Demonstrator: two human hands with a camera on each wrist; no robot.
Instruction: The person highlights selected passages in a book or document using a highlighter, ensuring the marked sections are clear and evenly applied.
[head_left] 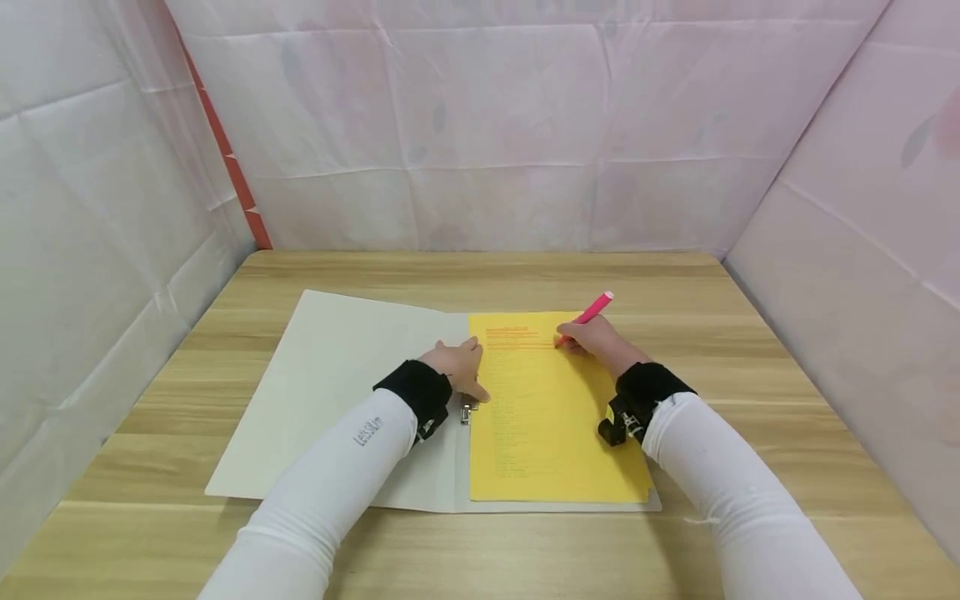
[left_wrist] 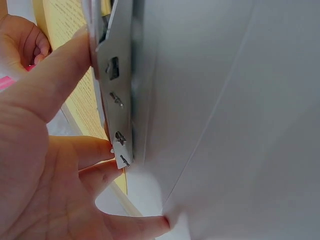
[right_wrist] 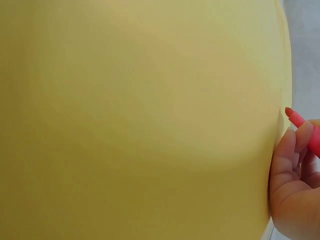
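Observation:
An open white folder (head_left: 330, 392) lies on the wooden table (head_left: 480, 275), with a yellow printed sheet (head_left: 540, 417) on its right half. My right hand (head_left: 592, 340) grips a pink highlighter (head_left: 587, 315) with its tip on the sheet's top lines, which are marked pink. My left hand (head_left: 459, 367) rests with straight fingers on the folder's spine beside the sheet's left edge, close to the metal clip (left_wrist: 116, 90). The left wrist view shows my fingers (left_wrist: 60, 75) spread against the clip and folder (left_wrist: 230, 120). The right wrist view shows the yellow sheet (right_wrist: 140, 120), the highlighter tip (right_wrist: 296, 119) and my curled fingers (right_wrist: 287, 160).
White and pink fabric walls close in the table on three sides. Bare wood runs around the folder, widest to the right and at the back. A red strip (head_left: 228, 158) stands in the back left corner.

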